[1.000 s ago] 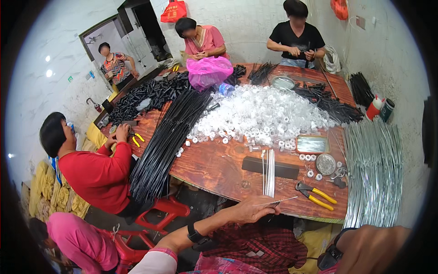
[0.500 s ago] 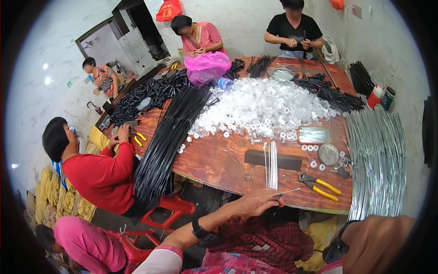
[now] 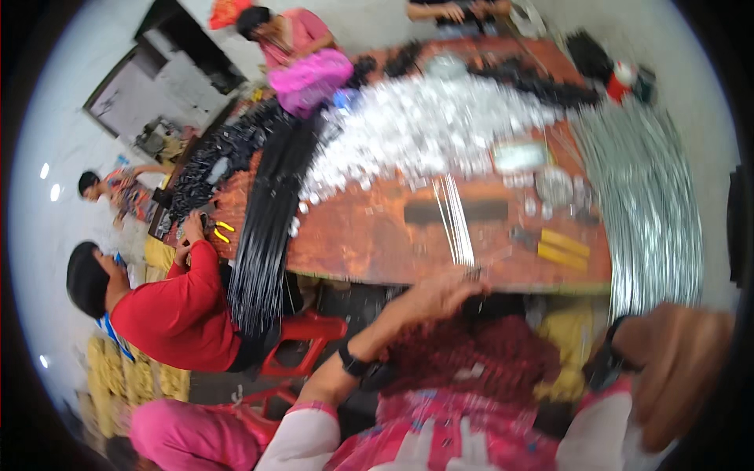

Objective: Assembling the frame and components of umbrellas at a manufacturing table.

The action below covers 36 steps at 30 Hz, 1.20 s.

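Observation:
My left hand is held over the table's front edge, its fingers closed around thin wires whose ends show faintly past the fingertips. Just beyond it on the table lie several thin white rods and a dark flat bar. Pliers with yellow handles rest to the right of these. My right hand is at the lower right, close to the near end of a large bundle of silver wires. It is smeared by motion, and its fingers cannot be made out.
A heap of clear and white plastic parts covers the table's middle. Left of it lies a long bundle of black rods, with black pieces beyond. A co-worker in red sits at left near a red stool; others sit around the table.
The whole view has shifted and blurred, with the table now higher in the picture. My right hand appears slightly higher and farther right; my left hand still holds the thin wires.

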Tool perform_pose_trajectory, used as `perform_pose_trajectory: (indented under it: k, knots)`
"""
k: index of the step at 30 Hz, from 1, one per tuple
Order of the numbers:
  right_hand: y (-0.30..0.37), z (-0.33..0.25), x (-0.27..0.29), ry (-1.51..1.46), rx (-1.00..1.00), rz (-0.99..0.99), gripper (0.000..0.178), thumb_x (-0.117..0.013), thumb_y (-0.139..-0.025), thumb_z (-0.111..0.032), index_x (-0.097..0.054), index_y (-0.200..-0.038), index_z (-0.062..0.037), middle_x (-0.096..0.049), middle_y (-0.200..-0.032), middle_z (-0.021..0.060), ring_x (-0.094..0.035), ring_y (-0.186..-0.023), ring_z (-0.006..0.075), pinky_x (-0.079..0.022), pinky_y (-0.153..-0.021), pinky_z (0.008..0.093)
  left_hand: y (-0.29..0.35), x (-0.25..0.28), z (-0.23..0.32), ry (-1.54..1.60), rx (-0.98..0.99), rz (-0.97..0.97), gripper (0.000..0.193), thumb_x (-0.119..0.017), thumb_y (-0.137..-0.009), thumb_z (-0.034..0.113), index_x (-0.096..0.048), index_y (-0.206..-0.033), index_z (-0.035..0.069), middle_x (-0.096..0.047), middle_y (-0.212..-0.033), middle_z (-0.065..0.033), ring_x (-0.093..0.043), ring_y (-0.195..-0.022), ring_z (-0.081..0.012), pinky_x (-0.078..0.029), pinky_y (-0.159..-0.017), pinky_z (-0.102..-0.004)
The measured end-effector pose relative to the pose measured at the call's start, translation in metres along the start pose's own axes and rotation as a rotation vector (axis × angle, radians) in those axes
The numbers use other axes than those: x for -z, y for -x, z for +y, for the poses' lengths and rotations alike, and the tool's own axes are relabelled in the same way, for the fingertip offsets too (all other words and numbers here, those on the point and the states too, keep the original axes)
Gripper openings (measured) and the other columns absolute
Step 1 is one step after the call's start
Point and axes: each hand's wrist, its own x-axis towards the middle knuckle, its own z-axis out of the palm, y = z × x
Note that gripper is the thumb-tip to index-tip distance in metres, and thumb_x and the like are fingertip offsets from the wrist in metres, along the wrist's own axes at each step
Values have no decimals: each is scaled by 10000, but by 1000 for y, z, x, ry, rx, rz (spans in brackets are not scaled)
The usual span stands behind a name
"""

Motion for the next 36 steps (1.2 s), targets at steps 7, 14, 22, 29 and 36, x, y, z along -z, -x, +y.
perform_pose_trajectory:
  k: [7, 14, 22, 29, 36]
  knots:
    - [-5, 6, 39, -135, -90, -192, 213, -744, -820, -103, -673, -985, 12, -643, -784, 92, -540, -510, 210, -468, -459, 347, -11, 10, 18, -84, -29, -1, 166, -547, -957, 110, -639, -1083, 55, -656, -1062, -109, -618, -1026, -277, -473, -914, -376]
    - [71, 122, 19, 829, -811, 475, 187, -616, -893, -84, -692, -1046, -10, -629, -876, 29, -543, -705, 92, -433, -621, 248, 6, 11, 15, -112, -107, 109, 135, -591, -906, 57, -673, -1012, 43, -690, -964, -100, -659, -918, -293, -516, -821, -372]
    - [89, 179, 5, 887, -851, 264, 373, -780, -745, -168, -703, -1105, -112, -580, -840, 70, -585, -680, 215, -465, -617, 337, 6, 10, 8, -218, -229, 127, 271, -657, -805, 59, -648, -1075, 80, -674, -1022, -111, -638, -962, -341, -520, -846, -418]
    - [92, 195, 2, 1079, -619, 133, 238, -756, -739, -162, -736, -976, -154, -583, -821, 40, -619, -764, 248, -498, -628, 376, 4, 13, 0, -305, -207, 152, 476, -706, -761, 160, -616, -1226, 120, -542, -1323, -144, -498, -1215, -397, -441, -995, -464]
    - [95, 208, -12, 1289, -512, 139, 200, -777, -709, -182, -710, -888, -121, -608, -843, 23, -625, -747, 233, -498, -620, 366, 6, 8, -7, -729, -115, 303, 722, -680, -798, 260, -423, -1458, 118, -242, -1571, -170, -290, -1403, -423, -312, -1117, -511]
